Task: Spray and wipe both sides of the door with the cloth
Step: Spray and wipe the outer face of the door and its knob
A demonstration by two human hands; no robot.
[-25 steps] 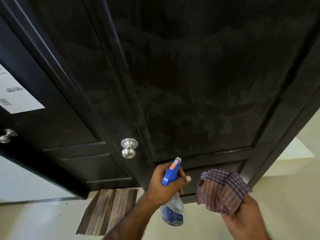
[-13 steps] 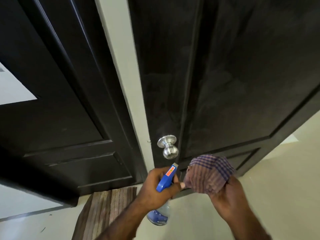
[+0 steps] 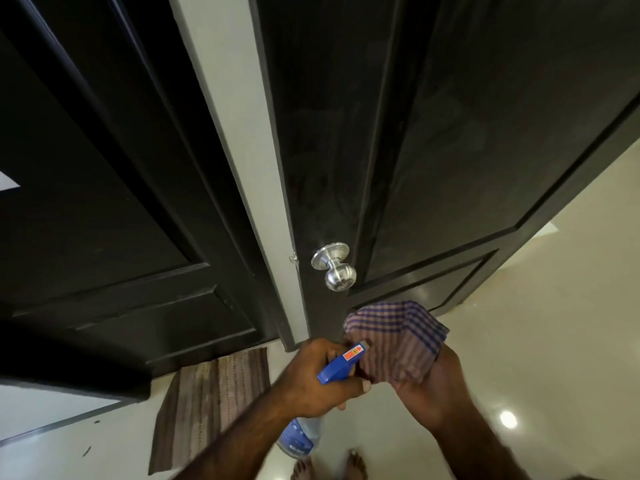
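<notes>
A dark panelled door (image 3: 450, 140) fills the upper right, swung partly open, with a silver round knob (image 3: 337, 270) near its left edge. My left hand (image 3: 318, 375) grips a spray bottle (image 3: 341, 365) with a blue trigger head; its clear body hangs below the hand. My right hand (image 3: 433, 389) holds a bunched purple checked cloth (image 3: 394, 341) just below the knob, right beside the bottle's nozzle. Cloth and nozzle sit close to the door's lower edge; I cannot tell if they touch it.
A second dark door (image 3: 97, 174) stands at the left, with a pale wall strip (image 3: 239, 140) between the two. A striped mat (image 3: 207, 400) lies on the glossy tiled floor (image 3: 540, 341). My bare feet (image 3: 329, 465) show at the bottom.
The view has shifted so the door's knob edge and the wall strip came to the middle. Both hands moved closer together, the cloth now right against the bottle's nozzle.
</notes>
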